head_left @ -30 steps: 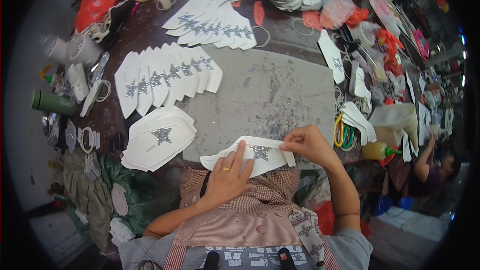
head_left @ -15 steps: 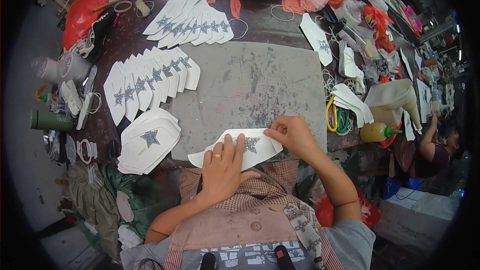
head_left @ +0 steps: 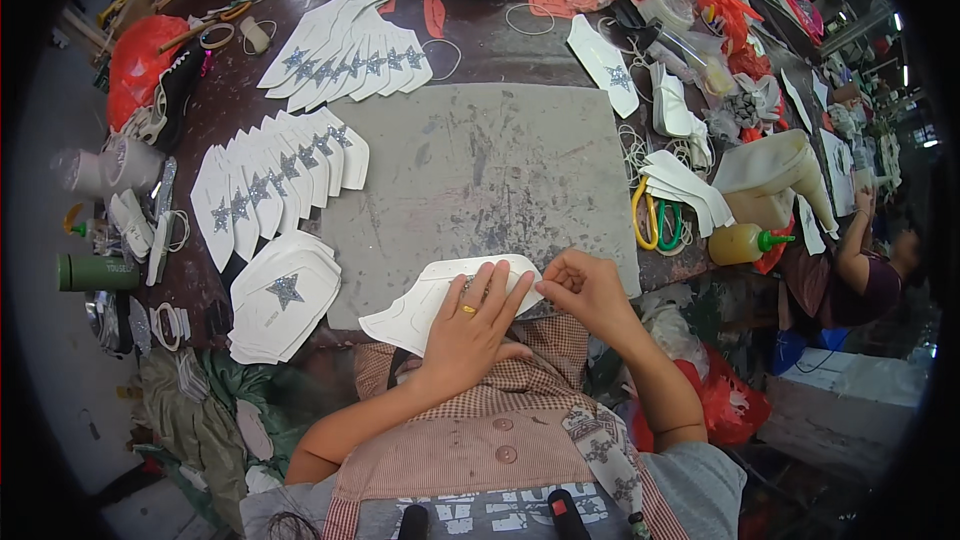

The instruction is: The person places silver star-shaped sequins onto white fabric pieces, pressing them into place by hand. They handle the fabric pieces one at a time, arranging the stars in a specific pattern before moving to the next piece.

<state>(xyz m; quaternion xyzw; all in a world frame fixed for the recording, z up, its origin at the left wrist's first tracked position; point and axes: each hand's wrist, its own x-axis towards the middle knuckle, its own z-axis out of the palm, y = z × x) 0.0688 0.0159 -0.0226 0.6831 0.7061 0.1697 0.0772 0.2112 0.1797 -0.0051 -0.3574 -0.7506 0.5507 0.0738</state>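
A white shoe-upper piece (head_left: 405, 314) with a silver glitter star lies at the near edge of the grey mat (head_left: 480, 160). My left hand (head_left: 474, 325), a ring on one finger, rests flat across it with fingers stretched out, covering most of the star. At the piece's right end, my right hand (head_left: 592, 292) pinches the edge between thumb and forefinger. A stack of similar star pieces (head_left: 305, 312) sits left of the mat's near corner. Behind it, a fanned row of star pieces (head_left: 325, 172) overlaps the mat's left side.
More star pieces (head_left: 350, 65) fan out beyond the mat. On the right are yellow-handled scissors (head_left: 642, 212), white strips (head_left: 690, 190) and a yellowish squeeze bottle (head_left: 735, 244). A green bottle (head_left: 95, 272) lies far left. Another person (head_left: 868, 275) sits at right.
My left hand has slid right over the star with its fingers spread wider. The piece is tilted, its right end turned up a little. My right hand stays at that end; the whole view has shifted slightly.
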